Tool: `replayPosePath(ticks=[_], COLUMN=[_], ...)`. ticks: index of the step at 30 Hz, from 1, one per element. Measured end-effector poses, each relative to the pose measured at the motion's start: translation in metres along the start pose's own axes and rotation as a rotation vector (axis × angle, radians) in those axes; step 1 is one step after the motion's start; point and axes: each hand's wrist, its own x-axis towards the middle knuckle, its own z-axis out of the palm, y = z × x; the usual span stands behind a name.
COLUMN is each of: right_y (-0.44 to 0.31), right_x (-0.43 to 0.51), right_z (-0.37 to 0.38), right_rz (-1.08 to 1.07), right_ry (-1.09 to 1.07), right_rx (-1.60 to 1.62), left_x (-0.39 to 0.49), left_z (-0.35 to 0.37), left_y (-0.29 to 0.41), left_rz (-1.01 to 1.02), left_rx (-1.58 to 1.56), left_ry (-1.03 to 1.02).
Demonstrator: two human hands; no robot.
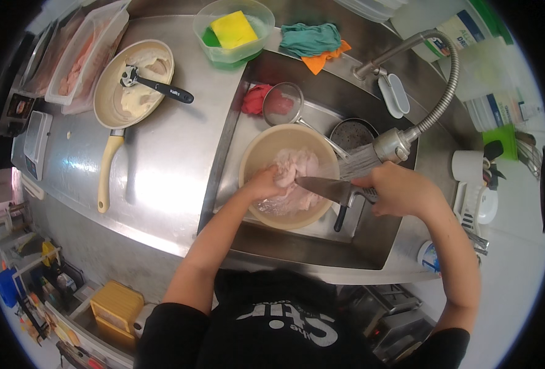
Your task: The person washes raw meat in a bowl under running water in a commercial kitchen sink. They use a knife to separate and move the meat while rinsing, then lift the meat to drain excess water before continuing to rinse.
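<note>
A beige round bowl [248, 152] stands in the stainless steel sink [369, 251], holding water and pale raw meat [300, 161] that looks like chicken. Inside the bowl, my left hand [267, 183] grips a piece of this meat between thumb and fingers. My right hand [399, 189] is closed around the metal handle of a kitchen knife [325, 187]. The blade points left over the bowl, its tip at the meat beside my left fingers. Water [359, 161] sprays from the tap's spray head [392, 144], just above my right hand, towards the bowl.
A strainer [284, 105], a red cloth [255, 100] and a dark round pan [353, 133] lie in the sink behind the bowl. On the left counter are a frying pan [104, 99] with a scoop [161, 87], a tub of meat [85, 60] and a scale [37, 143]. A sponge container [198, 27] stands behind.
</note>
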Motion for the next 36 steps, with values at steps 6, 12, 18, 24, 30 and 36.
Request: replayPosePath(ticks=[6,12,18,24,30,36], right_y=[-0.006,-0.007,0.007,0.041,0.088,0.128], right_x=[0.01,0.016,0.02,0.022,0.022,0.03], right_z=[0.001,0.007,0.017,0.041,0.067,0.108], right_rz=[-0.036,-0.058,-0.034,-0.177,-0.103,-0.171], right_ry=[-0.036,-0.038,-0.07,0.101,0.002,0.067], right_rx=[-0.011,0.027,0.031,0.068,0.257,0.429], left_x=[-0.003,0.0,0.006,0.007,0.016,0.016], left_z=[-0.001,0.003,0.003,0.001,0.011,0.007], left_y=[0.003,-0.002,-0.009,-0.012,-0.021,-0.012], left_rz=[0.046,0.031,0.093,0.095,0.147,0.048], left_rx=[0.106,0.0,0.071,-0.033,0.148,-0.024], left_ry=[0.028,0.014,0.001,-0.06,0.062,-0.073])
